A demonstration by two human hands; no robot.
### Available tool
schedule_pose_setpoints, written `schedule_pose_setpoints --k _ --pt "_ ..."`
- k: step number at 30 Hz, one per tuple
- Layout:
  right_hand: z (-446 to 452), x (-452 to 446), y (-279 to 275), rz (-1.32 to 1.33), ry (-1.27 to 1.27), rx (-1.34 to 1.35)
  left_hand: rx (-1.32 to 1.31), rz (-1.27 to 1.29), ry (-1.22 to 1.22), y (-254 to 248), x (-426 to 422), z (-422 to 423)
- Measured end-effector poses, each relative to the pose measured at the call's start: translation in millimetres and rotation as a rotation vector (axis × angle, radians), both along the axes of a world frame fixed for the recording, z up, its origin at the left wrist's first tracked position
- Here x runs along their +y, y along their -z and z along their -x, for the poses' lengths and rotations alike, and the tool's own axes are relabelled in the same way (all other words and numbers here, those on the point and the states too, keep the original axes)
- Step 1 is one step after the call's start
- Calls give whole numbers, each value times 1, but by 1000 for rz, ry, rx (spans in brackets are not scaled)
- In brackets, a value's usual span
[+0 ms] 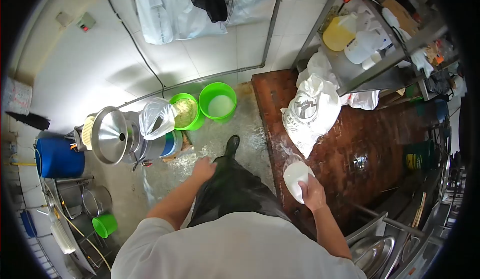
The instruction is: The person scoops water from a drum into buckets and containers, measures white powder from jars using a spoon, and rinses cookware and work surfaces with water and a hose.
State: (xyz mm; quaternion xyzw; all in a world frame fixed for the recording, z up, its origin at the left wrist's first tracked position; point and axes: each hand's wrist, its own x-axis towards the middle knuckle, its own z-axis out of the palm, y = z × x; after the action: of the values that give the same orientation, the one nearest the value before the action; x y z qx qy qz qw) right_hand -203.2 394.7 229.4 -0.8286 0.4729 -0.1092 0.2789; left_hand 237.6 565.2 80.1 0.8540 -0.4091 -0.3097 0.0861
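The right hand (312,193) clasps a white bowl (292,180) over brown floor (367,136) at four o'clock; the left hand (203,169) has an unclear grip. A green bucket (217,88) stands on concrete (251,141) towards eleven.

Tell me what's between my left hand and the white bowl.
In the head view, your dark trousers, then grey floor, then brown floor.

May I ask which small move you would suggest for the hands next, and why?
I would probably bring the left hand across to steady the white bowl: only the right hand grips it, at one edge, while the left seems to hold nothing, and the brown floor beneath looks wet.
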Motion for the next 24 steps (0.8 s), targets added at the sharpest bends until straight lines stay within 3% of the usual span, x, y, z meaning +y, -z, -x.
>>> schedule_pose_setpoints --k 4,9,11,13,14,16,17,19,21,22,24 --pt "-86 -75 25 53 -123 47 55 21 152 33 -130 -20" --pt "-227 -162 53 -86 -238 204 50 37 422 118 -274 -64" --pt "-281 -194 81 -134 -315 159 -177 5 552 196 -320 -85" --pt "-328 -217 110 -236 -388 159 -259 -35 554 207 -364 -110" --pt "-354 -231 116 -299 -416 177 -320 -103 754 244 -386 -132" --pt "-393 -248 136 -349 -439 162 -235 -135 730 269 -426 -167" --pt "-406 -254 146 -377 -423 157 -99 -110 498 255 -448 -183" --pt "-420 -264 170 -314 -442 84 -564 -208 1078 312 -460 -228" --pt "-417 -270 189 -348 -392 52 -474 -474 897 387 -477 -281" --pt "-415 -271 202 -354 -350 27 -383 -535 619 374 -486 -286" --pt "-398 -268 229 -321 -308 -80 -290 -596 347 383 -493 -299"
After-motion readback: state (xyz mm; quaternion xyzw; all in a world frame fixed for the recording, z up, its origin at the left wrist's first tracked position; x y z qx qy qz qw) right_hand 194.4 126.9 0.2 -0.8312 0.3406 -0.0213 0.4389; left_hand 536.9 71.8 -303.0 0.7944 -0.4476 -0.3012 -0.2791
